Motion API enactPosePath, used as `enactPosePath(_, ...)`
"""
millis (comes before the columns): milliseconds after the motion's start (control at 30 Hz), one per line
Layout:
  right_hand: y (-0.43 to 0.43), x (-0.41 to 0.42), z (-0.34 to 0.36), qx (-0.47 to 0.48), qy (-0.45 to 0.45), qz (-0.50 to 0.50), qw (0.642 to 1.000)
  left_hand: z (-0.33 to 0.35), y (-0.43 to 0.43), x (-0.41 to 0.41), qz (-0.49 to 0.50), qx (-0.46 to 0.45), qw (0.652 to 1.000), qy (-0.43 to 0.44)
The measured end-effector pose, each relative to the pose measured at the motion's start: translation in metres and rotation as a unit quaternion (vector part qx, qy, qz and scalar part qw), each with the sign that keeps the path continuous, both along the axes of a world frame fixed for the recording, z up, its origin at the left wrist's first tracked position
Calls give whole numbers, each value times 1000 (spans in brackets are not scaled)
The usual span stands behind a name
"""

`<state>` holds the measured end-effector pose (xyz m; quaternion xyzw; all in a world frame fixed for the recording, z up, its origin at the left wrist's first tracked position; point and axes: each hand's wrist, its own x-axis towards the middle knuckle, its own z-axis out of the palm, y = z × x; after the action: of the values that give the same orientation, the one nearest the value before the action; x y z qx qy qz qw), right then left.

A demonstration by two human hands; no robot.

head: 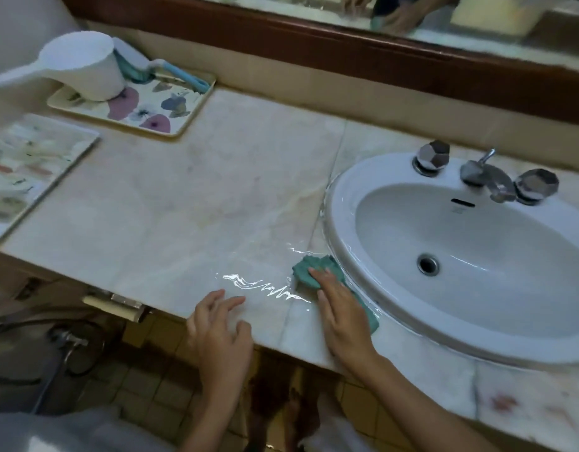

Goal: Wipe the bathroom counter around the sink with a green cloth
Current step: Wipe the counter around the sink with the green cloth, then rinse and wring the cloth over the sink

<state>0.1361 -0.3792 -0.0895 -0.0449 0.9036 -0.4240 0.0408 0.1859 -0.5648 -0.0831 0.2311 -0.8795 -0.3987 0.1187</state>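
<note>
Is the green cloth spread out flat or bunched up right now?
Bunched up. The green cloth shows crumpled folds past the fingertips of the right hand, which presses it onto the counter beside the sink.

Crumpled green cloth on wet counter, touching sink.

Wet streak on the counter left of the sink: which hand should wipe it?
Right. The right hand presses the cloth flat against the sink rim, next to the streak. The left hand rests bare on the counter, holding nothing.

Green cloth, white sink, pale veined marble counter, purple-flowered tray.
</note>
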Motion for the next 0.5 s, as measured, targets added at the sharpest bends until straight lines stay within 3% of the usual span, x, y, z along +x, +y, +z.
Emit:
enactPosePath(67, 3, -8, 24, -163, -81, -112, 977, 5, 10, -9, -81, 24, 996, 37)
enactPosePath(133, 11, -18, 46, -322, -182, -209, 905, 14, 16, -19, -192, 26, 979, 60)
enactPosePath(233, 25, -23, 75, -557, -342, -303, 693, 23, 15, -42, -381, -50, 918, 97)
enactPosePath(267, 28, -22, 86, -595, -368, -300, 648, 26, 14, -51, -440, -88, 887, 112)
enactPosePath(333, 33, -21, 102, -629, -392, -266, 617, 34, 17, -74, -537, -172, 815, 135)
enactPosePath(400, 36, -18, 108, -652, -397, -214, 610, 39, 24, -97, -599, -242, 747, 156)
enactPosePath(500, 41, -12, 114, -661, -407, -142, 614, 47, 43, -118, -664, -279, 660, 214)
